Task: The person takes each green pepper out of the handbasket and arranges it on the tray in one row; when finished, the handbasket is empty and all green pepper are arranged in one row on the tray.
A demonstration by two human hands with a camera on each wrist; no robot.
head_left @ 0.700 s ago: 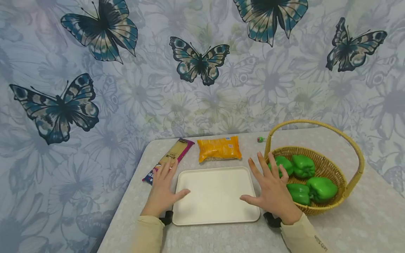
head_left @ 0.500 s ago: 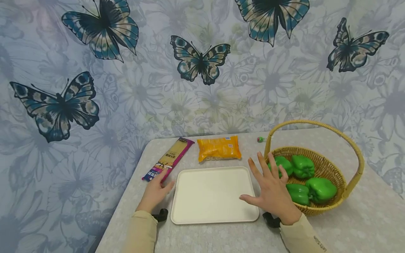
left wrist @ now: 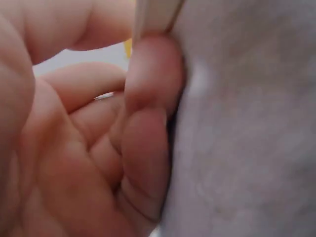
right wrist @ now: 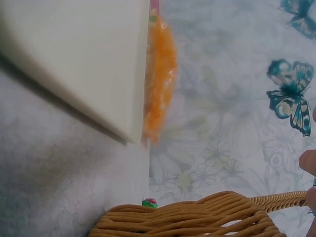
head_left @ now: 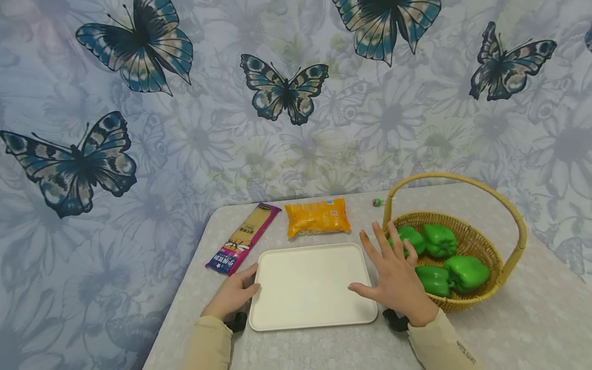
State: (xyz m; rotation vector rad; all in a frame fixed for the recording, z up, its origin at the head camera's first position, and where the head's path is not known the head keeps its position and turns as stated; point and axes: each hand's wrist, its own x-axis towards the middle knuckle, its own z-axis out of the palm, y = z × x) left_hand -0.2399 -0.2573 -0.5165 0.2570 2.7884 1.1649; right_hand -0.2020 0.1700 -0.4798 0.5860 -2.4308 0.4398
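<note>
1. Head cam: the white tray (head_left: 314, 288) is sitting on the counter (head_left: 522, 329), right between the two hands. Left hand (head_left: 229, 295) is at the tray's left edge, fingers bent, thumb and fingertips right by the rim. Right hand (head_left: 399, 280) has its fingers spread wide, holding nothing, over by the tray's right edge and partly covering the wicker basket (head_left: 477, 237). Four green peppers (head_left: 466, 274) are in there. Behind the tray there's an orange packet (head_left: 318, 218), and a long purple-edged packet (head_left: 242, 239) lies at a slant off to the left. Little red-and-green thing (head_left: 377, 202) near the basket handle, butterfly wallpaper (head_left: 208, 154) at the back.

2. Left wrist cam: super close and blurry. Bent fingers touching the pale tray rim, counter filling the right side. Honestly can't tell if they're actually pinching it.

3. Right wrist cam: tray corner up top, orange packet just past it, basket weave along the bottom. Only bits of the right hand's fingers poke in at the side.
</note>
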